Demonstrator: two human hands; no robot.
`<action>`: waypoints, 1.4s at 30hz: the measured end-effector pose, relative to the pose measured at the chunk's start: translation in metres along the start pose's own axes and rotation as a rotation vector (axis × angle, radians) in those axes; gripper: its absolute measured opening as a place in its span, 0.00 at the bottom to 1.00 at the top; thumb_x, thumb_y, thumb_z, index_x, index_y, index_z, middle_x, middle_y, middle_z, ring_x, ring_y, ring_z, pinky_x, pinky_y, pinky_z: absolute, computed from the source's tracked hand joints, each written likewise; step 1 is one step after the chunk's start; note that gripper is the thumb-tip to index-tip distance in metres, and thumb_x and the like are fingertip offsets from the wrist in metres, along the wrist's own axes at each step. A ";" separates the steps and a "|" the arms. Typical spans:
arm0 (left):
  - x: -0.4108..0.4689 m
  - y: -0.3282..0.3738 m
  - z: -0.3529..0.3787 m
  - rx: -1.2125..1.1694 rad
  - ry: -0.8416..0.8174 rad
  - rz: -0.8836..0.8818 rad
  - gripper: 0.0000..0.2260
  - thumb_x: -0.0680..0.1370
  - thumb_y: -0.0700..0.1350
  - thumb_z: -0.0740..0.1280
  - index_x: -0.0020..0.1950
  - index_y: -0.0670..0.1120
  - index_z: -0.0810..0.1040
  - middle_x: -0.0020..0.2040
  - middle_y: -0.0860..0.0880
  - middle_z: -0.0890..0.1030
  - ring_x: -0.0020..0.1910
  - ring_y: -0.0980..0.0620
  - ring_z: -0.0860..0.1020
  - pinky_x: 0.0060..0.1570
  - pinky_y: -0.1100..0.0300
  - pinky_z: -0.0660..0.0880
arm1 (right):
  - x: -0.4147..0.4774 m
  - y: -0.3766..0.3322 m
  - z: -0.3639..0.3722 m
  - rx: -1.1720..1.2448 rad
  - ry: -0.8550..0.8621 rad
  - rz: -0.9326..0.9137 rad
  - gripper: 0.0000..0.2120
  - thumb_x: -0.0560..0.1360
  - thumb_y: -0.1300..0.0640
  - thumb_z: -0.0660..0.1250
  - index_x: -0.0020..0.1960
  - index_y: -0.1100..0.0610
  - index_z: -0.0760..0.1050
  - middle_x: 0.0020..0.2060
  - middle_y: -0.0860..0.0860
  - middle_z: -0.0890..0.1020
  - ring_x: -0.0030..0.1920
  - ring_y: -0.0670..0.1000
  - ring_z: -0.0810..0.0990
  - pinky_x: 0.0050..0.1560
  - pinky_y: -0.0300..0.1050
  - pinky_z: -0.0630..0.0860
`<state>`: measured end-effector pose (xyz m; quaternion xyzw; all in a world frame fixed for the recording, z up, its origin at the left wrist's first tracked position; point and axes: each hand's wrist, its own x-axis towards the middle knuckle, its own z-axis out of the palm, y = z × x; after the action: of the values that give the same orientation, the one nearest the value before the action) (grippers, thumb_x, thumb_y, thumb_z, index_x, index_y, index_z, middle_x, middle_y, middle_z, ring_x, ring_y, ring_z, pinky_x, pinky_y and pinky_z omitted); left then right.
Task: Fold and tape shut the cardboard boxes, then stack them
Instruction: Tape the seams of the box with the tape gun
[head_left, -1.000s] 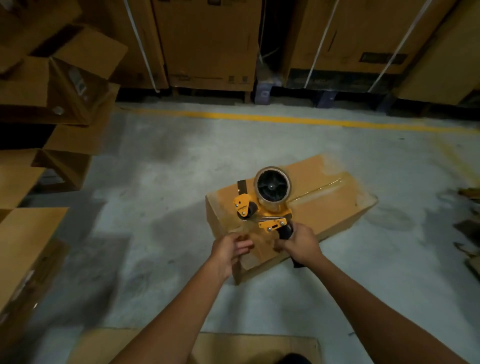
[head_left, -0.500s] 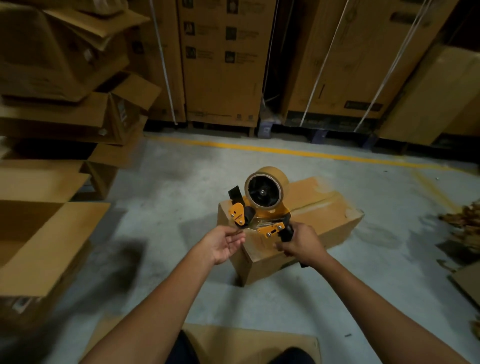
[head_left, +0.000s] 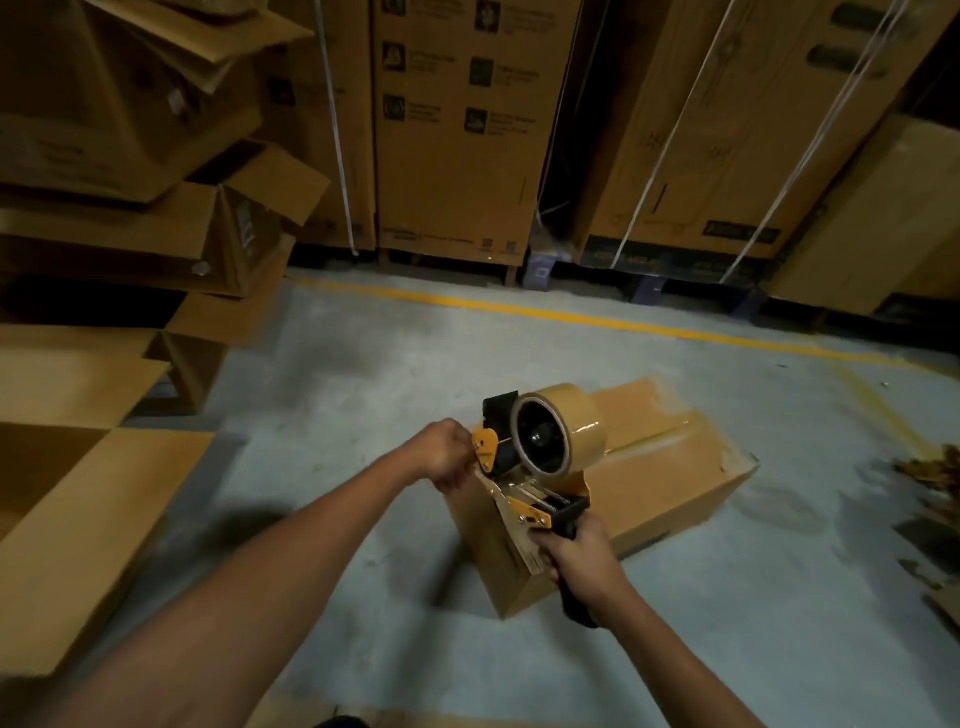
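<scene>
Concrete warehouse floor (head_left: 363, 395) with a closed box (head_left: 670, 483) lying on it, tape (head_left: 667, 435) already along its top seam; right hand (head_left: 582, 561) grips the tape gun (head_left: 540, 441) by its handle over the box's near end, left hand (head_left: 447, 457) pinches the gun's front, probably freeing tape for another strip.

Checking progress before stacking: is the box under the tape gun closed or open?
Shut. The cardboard box has its top flaps folded flat, with glossy tape along the seam.

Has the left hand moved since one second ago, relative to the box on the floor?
Yes. The left hand rose from the near end of the box to the front of the tape dispenser.
</scene>
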<state>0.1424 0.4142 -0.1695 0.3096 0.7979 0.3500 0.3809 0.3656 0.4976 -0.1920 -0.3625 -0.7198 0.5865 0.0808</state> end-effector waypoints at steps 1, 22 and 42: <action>0.015 -0.001 -0.004 0.042 -0.002 0.010 0.12 0.77 0.33 0.57 0.39 0.38 0.78 0.33 0.40 0.80 0.23 0.49 0.77 0.26 0.60 0.76 | 0.012 0.001 0.004 0.028 0.015 0.023 0.06 0.79 0.65 0.67 0.55 0.59 0.76 0.27 0.50 0.74 0.26 0.47 0.70 0.27 0.42 0.67; 0.178 -0.086 -0.034 0.359 -0.055 0.077 0.10 0.80 0.39 0.64 0.45 0.40 0.84 0.40 0.43 0.84 0.35 0.47 0.84 0.41 0.51 0.83 | 0.137 0.036 0.036 0.037 -0.015 0.210 0.10 0.76 0.66 0.67 0.38 0.56 0.78 0.25 0.47 0.77 0.26 0.47 0.73 0.29 0.42 0.67; 0.179 -0.139 0.010 -0.314 0.656 0.053 0.08 0.77 0.37 0.72 0.55 0.37 0.84 0.52 0.43 0.84 0.49 0.50 0.81 0.52 0.63 0.74 | 0.140 0.034 0.039 0.001 -0.022 0.316 0.14 0.74 0.63 0.68 0.31 0.56 0.74 0.24 0.53 0.72 0.22 0.49 0.67 0.24 0.40 0.64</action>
<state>0.0265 0.4755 -0.3544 0.1393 0.8059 0.5585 0.1384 0.2574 0.5548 -0.2781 -0.4649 -0.6544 0.5960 -0.0201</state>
